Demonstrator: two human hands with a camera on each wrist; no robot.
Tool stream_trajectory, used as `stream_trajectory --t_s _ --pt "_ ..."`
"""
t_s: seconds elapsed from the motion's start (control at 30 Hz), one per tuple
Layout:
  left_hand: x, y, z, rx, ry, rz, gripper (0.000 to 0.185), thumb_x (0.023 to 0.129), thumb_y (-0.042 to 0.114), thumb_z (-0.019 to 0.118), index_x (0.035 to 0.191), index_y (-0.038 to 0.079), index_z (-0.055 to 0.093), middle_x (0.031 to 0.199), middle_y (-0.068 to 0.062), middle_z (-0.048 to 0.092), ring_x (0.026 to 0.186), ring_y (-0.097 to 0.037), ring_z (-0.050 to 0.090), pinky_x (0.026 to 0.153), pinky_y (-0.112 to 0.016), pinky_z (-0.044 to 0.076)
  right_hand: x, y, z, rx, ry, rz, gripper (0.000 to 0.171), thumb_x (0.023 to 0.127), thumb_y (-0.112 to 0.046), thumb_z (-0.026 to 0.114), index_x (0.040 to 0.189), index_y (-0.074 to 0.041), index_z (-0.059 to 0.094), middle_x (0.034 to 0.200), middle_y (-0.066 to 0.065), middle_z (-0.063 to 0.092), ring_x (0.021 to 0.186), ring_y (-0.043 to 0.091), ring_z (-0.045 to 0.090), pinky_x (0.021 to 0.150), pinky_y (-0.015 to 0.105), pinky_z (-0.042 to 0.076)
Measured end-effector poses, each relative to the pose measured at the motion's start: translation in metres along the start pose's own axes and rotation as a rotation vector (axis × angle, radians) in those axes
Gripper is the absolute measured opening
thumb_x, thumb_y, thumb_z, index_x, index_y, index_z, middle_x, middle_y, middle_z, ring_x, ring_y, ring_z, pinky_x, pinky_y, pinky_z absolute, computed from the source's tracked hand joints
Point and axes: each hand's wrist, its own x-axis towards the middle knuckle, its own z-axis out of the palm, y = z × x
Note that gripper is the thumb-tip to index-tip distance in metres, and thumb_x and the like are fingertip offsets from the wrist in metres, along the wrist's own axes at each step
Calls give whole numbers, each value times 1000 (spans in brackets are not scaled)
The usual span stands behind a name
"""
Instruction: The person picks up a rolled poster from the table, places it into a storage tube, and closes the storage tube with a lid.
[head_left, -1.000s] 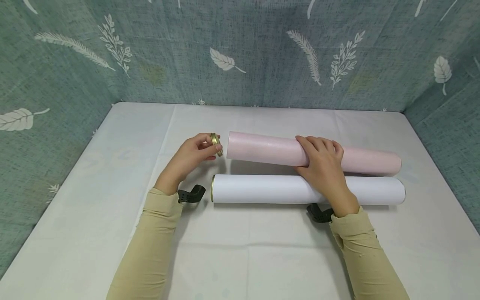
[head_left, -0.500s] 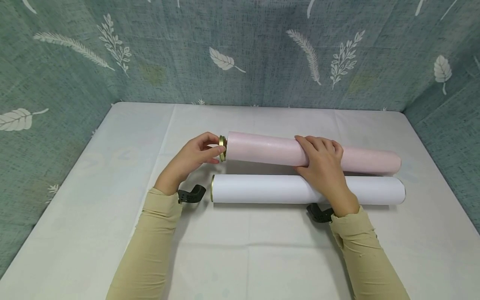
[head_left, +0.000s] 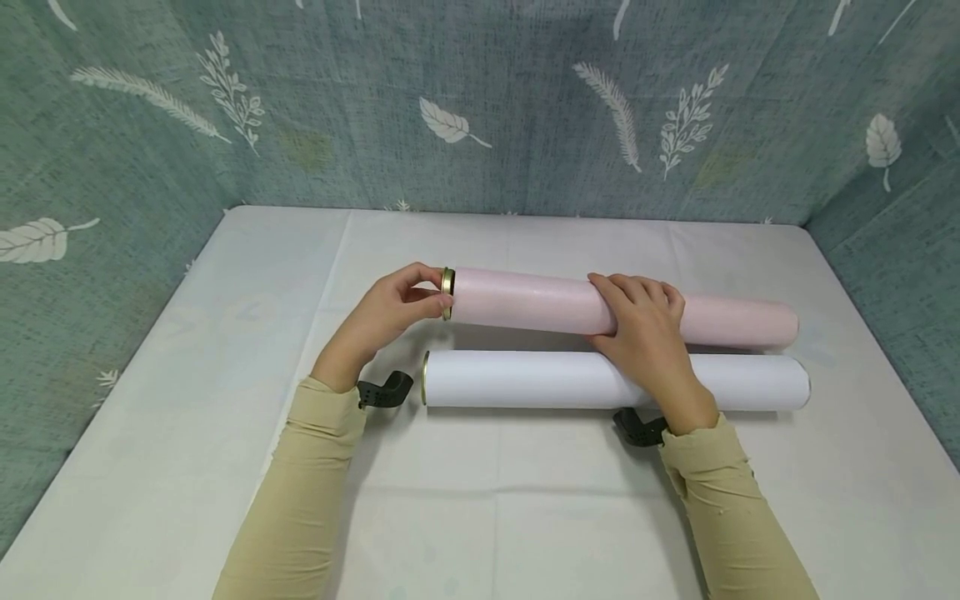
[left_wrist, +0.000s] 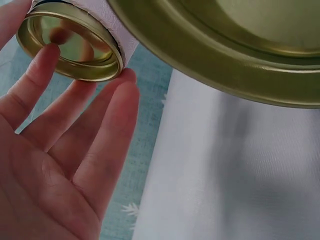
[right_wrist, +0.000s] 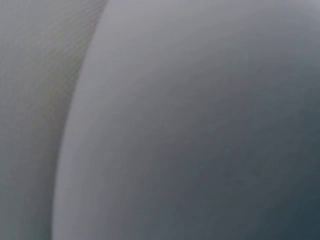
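Observation:
A long pink tube (head_left: 525, 300) lies across the white table (head_left: 525, 500), its left end slightly raised. My left hand (head_left: 438, 298) pinches a gold metal cap (head_left: 447, 293) and holds it against that left end. In the left wrist view the cap (left_wrist: 70, 45) sits on the tube's end with my fingertips (left_wrist: 125, 80) on its rim. My right hand (head_left: 637, 321) grips the pink tube near its middle from above. A white tube (head_left: 525, 379) with a gold cap (head_left: 425, 377) on its left end lies parallel, just in front.
Blue-green leaf-print cloth walls (head_left: 480, 108) stand behind and at both sides of the table. The right wrist view shows only a blurred pale surface (right_wrist: 200, 125) close to the lens. The white tube's gold cap (left_wrist: 225, 50) fills the top of the left wrist view.
My left hand has carried the gold cap rightward from a small gap away onto the pink tube's left end. The right hand has kept its grip in place.

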Motion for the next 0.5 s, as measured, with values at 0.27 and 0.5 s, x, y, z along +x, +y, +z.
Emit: stream_trajectory --t_s 0.27,0.5 --pt "2 -3 1 -4 -30 15 34 79 38 66 100 15 53 119 1 51 102 -15 55 87 -38 41 -2 2 0 2 -4 6 73 63 -21 81 127 -17 48 119 6 50 109 29 39 91 52 17" --pt "1 -7 -2 -78 -103 42 27 83 27 65 99 9 53 105 -10 55 97 -22 55 86 -36 42 -1 3 1 -2 0 0 73 62 -21 81 127 -17 48 119 5 50 109 28 39 92 51 17"
